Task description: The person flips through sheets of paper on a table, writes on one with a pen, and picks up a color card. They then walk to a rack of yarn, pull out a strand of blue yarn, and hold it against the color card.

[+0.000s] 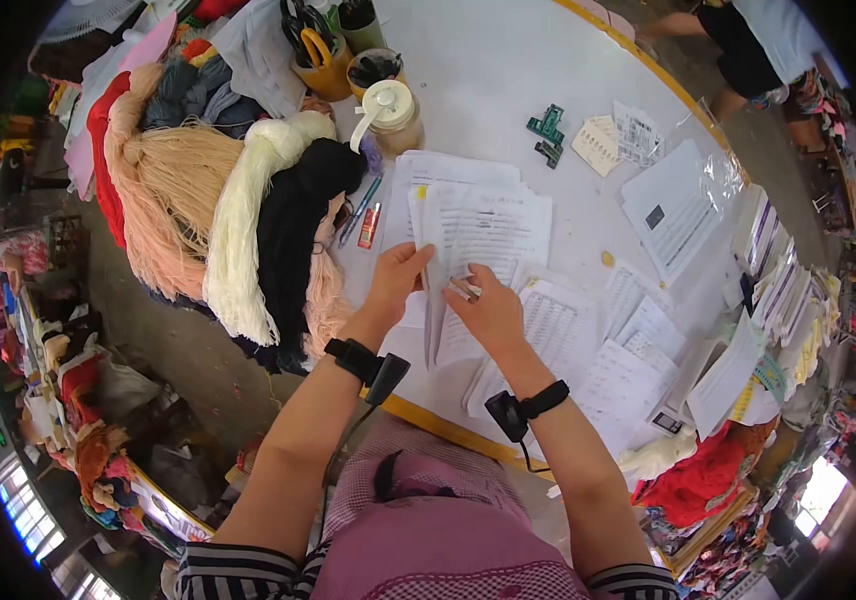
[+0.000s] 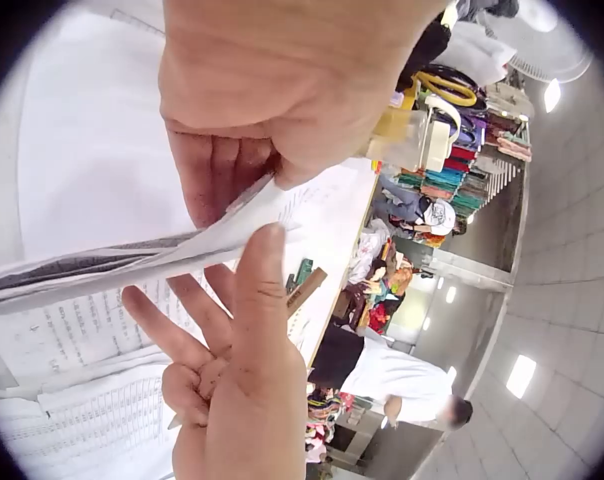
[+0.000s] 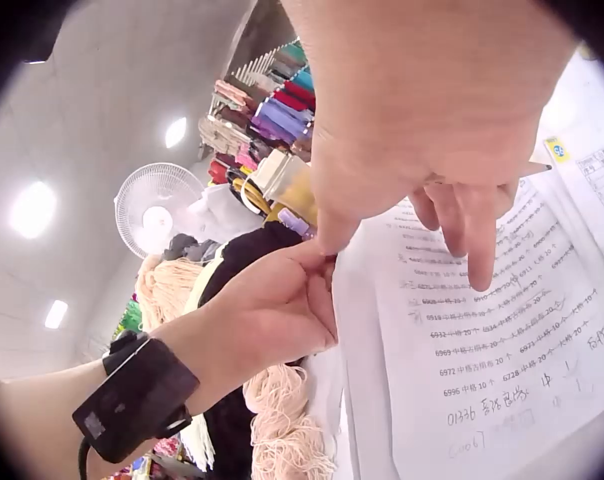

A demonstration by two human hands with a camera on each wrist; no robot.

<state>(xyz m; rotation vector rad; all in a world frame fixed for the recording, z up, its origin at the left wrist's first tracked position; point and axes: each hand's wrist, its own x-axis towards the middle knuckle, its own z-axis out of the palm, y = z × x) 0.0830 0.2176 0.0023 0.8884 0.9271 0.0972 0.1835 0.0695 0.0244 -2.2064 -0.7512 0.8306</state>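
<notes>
My left hand (image 1: 400,276) pinches the left edge of a folded-back stack of printed sheets (image 1: 483,225), thumb on top. In the left wrist view the sheets' edges stand up between the two hands. My right hand (image 1: 491,310) is just right of that edge, its thumb and fingertips close to the turned pages. A thin brown pencil (image 2: 307,288) lies across the right hand, held by its curled fingers; its pointed end shows beyond them in the right wrist view. Lines of print, some struck through, and handwriting cover the top sheet (image 3: 482,370).
Yarn hanks (image 1: 243,215) are heaped on the left, near a lidded jar (image 1: 393,118), a pen and a red lighter (image 1: 369,226). More lists (image 1: 563,330) lie under and right of the stack. A green clip-like object (image 1: 548,130) and booklets (image 1: 773,250) are farther off.
</notes>
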